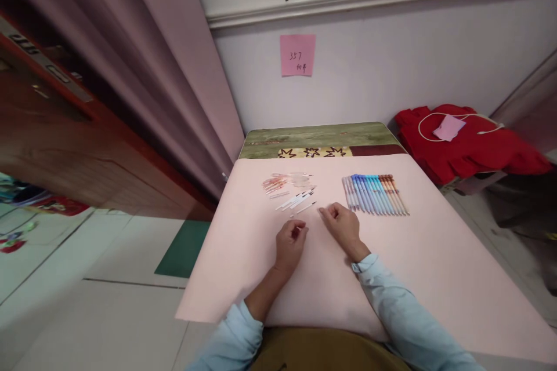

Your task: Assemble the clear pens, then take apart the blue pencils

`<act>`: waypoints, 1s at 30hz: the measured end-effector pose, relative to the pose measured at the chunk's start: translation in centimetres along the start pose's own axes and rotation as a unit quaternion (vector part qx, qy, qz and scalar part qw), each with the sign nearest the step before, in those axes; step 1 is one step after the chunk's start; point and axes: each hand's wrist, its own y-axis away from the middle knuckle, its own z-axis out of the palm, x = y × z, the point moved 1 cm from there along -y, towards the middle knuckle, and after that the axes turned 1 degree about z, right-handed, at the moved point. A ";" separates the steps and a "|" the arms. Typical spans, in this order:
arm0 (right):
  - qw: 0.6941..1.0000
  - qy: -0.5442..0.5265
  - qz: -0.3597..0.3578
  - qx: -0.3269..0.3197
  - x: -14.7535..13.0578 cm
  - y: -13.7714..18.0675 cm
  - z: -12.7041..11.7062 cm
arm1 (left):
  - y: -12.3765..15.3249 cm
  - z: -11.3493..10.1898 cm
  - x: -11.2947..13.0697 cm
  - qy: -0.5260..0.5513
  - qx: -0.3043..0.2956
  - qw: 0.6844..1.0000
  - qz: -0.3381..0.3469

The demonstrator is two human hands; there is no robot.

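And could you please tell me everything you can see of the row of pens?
The row of pens lies flat on the pale pink cover, side by side, tapered ends towards the camera. They look plastic and slim, coloured from pale grey at left through blue to brown at right. They lie close to the right hand; whether it touches them is hard to tell.
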 end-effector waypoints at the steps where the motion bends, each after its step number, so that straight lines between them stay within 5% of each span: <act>1: 1.000 0.003 -0.014 -0.002 0.1 0.3 0.3 | -1.0 -0.6 0.0 -0.003 0.017 1.000 -0.005; 10: 0.997 0.052 -0.051 -0.016 0.2 0.7 0.7 | -10.4 -6.4 -4.2 -0.213 0.102 0.972 -0.015; 16: 0.997 0.050 -0.057 -0.018 0.2 0.8 0.6 | -9.9 -5.4 -6.6 -0.234 0.087 0.968 -0.032; 30: 0.997 0.049 -0.061 -0.015 0.2 0.8 0.5 | -9.4 -5.4 -7.0 -0.235 0.088 0.968 -0.016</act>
